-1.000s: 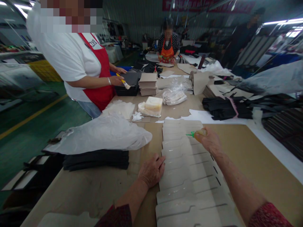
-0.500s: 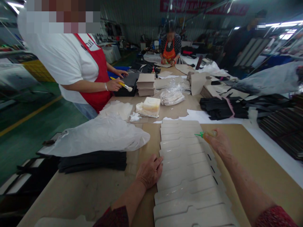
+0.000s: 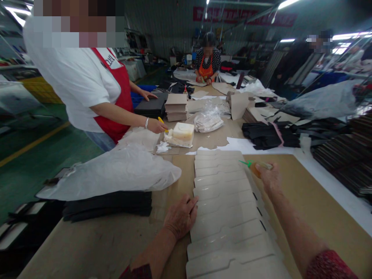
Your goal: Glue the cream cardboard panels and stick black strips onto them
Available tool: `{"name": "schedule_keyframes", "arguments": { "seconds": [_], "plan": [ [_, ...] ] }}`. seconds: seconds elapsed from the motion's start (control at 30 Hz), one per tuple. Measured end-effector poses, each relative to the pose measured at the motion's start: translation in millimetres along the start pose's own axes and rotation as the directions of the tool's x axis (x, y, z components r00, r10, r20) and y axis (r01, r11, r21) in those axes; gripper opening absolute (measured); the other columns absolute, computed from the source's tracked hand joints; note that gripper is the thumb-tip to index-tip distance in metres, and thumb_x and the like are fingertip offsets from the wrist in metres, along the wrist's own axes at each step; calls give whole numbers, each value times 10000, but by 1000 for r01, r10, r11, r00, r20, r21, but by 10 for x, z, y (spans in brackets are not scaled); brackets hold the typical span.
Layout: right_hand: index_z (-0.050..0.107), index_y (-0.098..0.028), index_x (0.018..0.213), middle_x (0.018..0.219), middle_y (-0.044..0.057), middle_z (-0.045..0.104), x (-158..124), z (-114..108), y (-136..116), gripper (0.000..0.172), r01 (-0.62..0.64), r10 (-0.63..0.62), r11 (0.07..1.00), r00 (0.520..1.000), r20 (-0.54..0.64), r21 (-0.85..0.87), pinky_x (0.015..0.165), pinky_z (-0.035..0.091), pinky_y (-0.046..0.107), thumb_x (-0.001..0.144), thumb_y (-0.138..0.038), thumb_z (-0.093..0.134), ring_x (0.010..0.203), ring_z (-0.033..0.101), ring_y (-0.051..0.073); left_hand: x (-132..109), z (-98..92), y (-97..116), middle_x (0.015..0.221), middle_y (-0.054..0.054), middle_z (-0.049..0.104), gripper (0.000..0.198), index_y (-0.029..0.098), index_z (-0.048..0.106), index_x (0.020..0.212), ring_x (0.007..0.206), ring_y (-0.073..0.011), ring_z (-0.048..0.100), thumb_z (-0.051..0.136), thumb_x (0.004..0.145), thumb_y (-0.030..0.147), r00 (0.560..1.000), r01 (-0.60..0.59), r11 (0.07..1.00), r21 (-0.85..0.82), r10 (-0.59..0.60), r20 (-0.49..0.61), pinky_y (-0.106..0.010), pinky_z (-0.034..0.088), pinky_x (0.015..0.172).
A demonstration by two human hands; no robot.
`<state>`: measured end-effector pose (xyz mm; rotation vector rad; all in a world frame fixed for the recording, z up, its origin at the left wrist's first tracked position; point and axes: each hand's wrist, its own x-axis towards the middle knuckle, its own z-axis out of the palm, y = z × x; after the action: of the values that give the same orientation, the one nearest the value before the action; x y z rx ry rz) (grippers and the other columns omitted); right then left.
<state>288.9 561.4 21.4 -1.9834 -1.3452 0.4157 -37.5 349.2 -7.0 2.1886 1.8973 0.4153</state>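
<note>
A long row of overlapping pale grey card pieces runs away from me down the table, with shiny wet-looking streaks and several dark slots near the right edge. My right hand grips a squeeze bottle of amber liquid. Its green nozzle points left, over the right edge of the far cards; whether the tip touches them I cannot tell. My left hand lies on the table at the row's left side, fingers loosely extended, fingertips against the card edges.
Plastic sheeting covers part of a black stack at left. Across the table, a co-worker's hand holds a yellow-handled brush by a white tub. Black strips lie at right. Another person works farther back.
My right hand and the bottle have shifted slightly along the cards' right edge. My left hand stays put. The co-worker's brush has moved from the black stack down to the white tub.
</note>
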Motion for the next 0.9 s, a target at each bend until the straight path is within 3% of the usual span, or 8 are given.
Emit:
{"name": "schedule_keyframes", "arguments": {
  "seconds": [0.17,0.5,0.9],
  "plan": [
    [563,-207,1022,879,84,649,87,-18,-87,443,-50,47,997,998,-43,-66,645,475,372,715,-509,666,762,609,258,-1,13,-5,1061,-67,607,371,249,569,1312,913,-198,621,402,986,305,1000,2,1000,13,-2,-9,-333,526,825],
    [593,-209,1009,939,92,649,80,-41,-330,379,113,-103,977,992,66,-178,706,452,380,752,-483,648,834,597,268,-5,27,-8,1080,-68,607,382,249,557,1324,913,-203,625,384,990,312,1000,1,1000,0,-1,8,-343,531,820],
    [547,-233,900,795,31,598,78,-38,-510,326,223,-181,939,968,174,-262,628,390,327,753,-503,655,696,535,205,-8,18,-3,1083,-71,604,382,249,562,1319,925,-201,617,386,987,316,1000,5,1000,-16,-5,-1,-339,526,842]
  ]
}}
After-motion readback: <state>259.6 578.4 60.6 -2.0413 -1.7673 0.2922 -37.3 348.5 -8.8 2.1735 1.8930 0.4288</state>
